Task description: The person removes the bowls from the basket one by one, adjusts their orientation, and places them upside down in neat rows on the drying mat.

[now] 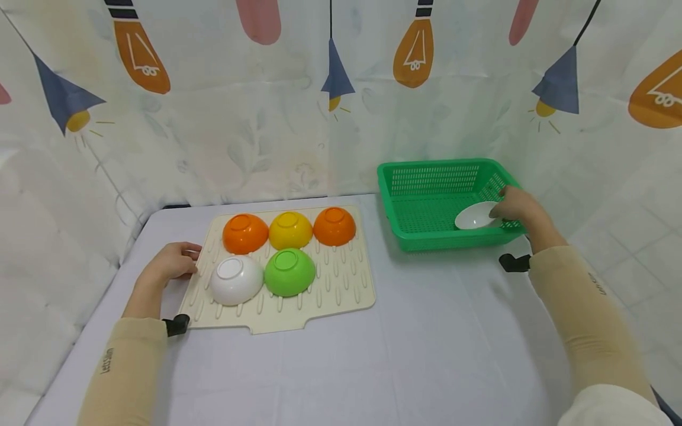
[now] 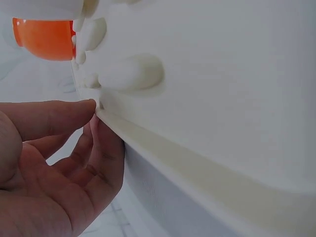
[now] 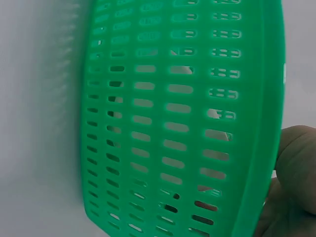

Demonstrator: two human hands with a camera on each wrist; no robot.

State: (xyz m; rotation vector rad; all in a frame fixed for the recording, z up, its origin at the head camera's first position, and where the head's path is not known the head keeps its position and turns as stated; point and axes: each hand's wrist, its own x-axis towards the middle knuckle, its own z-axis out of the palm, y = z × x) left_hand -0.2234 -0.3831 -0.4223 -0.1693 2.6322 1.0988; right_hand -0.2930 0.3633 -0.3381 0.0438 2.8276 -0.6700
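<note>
My left hand (image 1: 171, 262) pinches the left edge of a cream ribbed draining mat (image 1: 341, 296). In the left wrist view the thumb (image 2: 74, 116) lies on the rim and the fingers sit below it. Upside down on the mat are an orange bowl (image 1: 245, 234), a yellow bowl (image 1: 290, 231), another orange bowl (image 1: 334, 226), a white bowl (image 1: 237, 280) and a green bowl (image 1: 290, 273). Inside the green basket (image 1: 426, 241), at its right end, my right hand (image 1: 517, 208) grips a white bowl (image 1: 474, 216) by its rim. The basket wall hides most of that hand in the right wrist view.
A white cloth covers the table (image 1: 426, 343). Behind it hangs a curtain (image 1: 277, 130) printed with lamps and bulbs, close to the backs of the mat and basket. The basket stands right of the mat with a gap between.
</note>
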